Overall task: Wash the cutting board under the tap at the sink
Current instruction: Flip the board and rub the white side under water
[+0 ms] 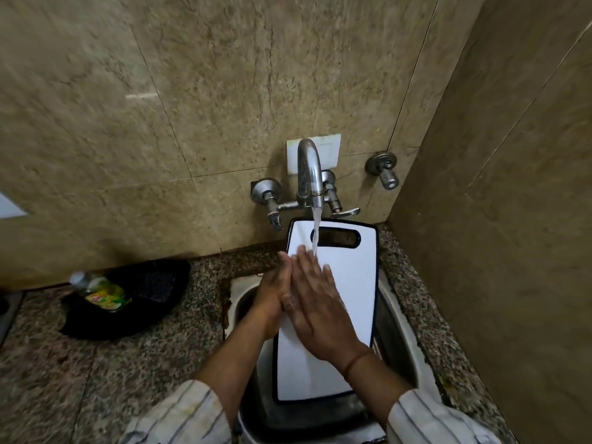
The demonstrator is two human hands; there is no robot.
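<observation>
The cutting board [346,283] stands propped in the sink [400,341], its long axis running from the near rim, where its bottom edge rests low in the basin, up and away to the back edge under the tap [310,174]. The handle slot is at that far end, and the stream lands just beside the slot's left end. My right hand [315,310] lies flat on the white face, fingers spread and straight, gripping nothing, fingertips pointing up the board and nearly touching the falling water. My left hand [272,296] curls around the board's left long edge at mid-height, thumb on the front, holding it steady. The unrinsed stretch, as I judge it, lies below and to the right of my palm, toward the near rim and the sink's right wall. So my next rub should travel along the long axis, and the right hand is the nearer one for it.
</observation>
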